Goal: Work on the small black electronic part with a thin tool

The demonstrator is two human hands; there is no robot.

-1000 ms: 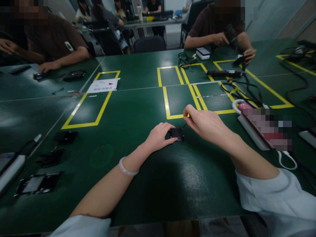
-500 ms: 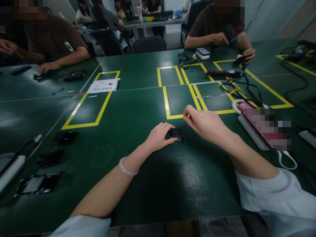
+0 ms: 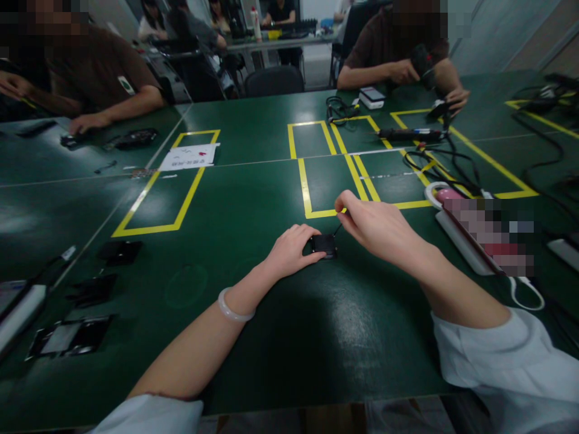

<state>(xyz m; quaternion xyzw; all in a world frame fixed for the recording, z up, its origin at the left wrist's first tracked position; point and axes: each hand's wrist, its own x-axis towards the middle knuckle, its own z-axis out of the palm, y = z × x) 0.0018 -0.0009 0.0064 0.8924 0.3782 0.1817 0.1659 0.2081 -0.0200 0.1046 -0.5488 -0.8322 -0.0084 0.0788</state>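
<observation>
On the green table lies a small black rectangular part. My left hand grips its left side between thumb and fingers, holding it against the tabletop. Above and to the right, my right hand is closed in a pinch on a thin dark rod, which slants down to the part's upper right corner. The rod's upper end is hidden in my fingers, so its kind cannot be made out.
Several black parts lie at the left. A phone in a case with a white strap is at the right. Yellow tape does not reach my hands; black cables and a dark electric screwdriver lie beyond. Co-workers sit opposite.
</observation>
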